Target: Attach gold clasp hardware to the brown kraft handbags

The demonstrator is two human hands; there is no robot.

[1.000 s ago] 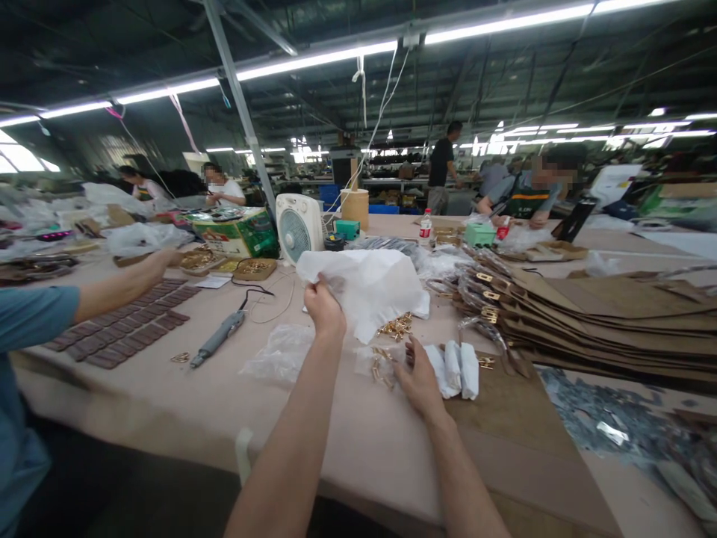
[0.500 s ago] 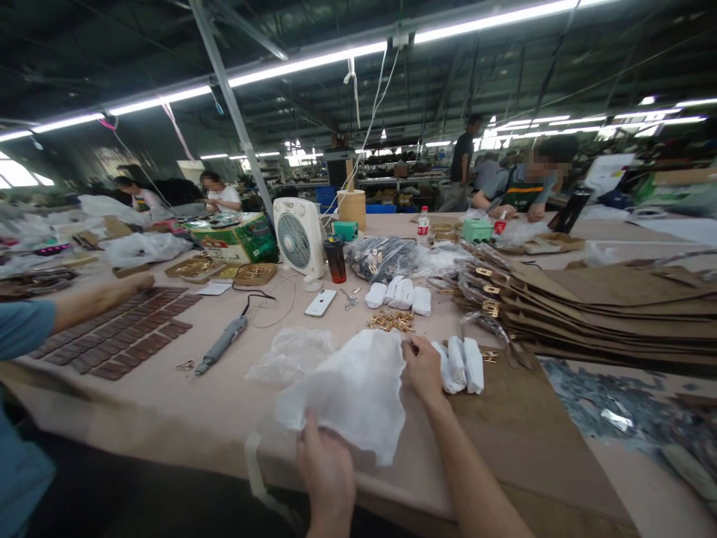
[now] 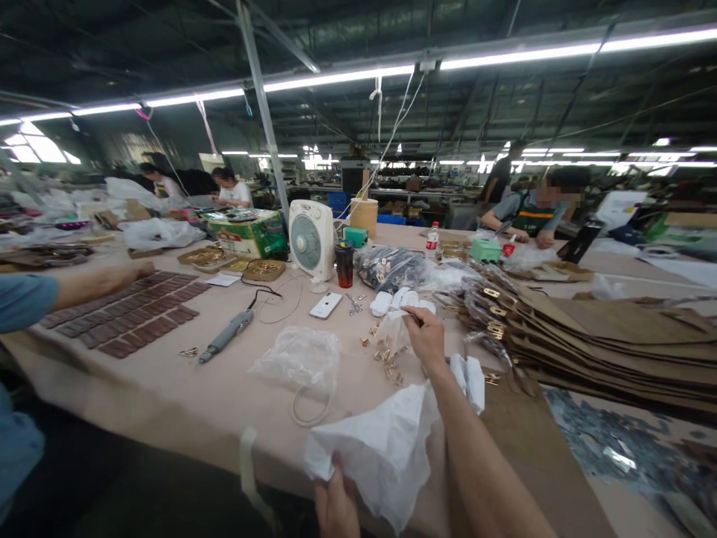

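White sheet has shifted toward 6 o'clock, clamped in left hand's fingers. Right hand has left it toward 12 o'clock, fingertips together beside gold clasps; grip cannot be told. 1 ring now shows.

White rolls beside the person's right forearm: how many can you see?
2 show: the left roll, next to the right forearm, and the right roll, just beside it. The forearm may hide more.
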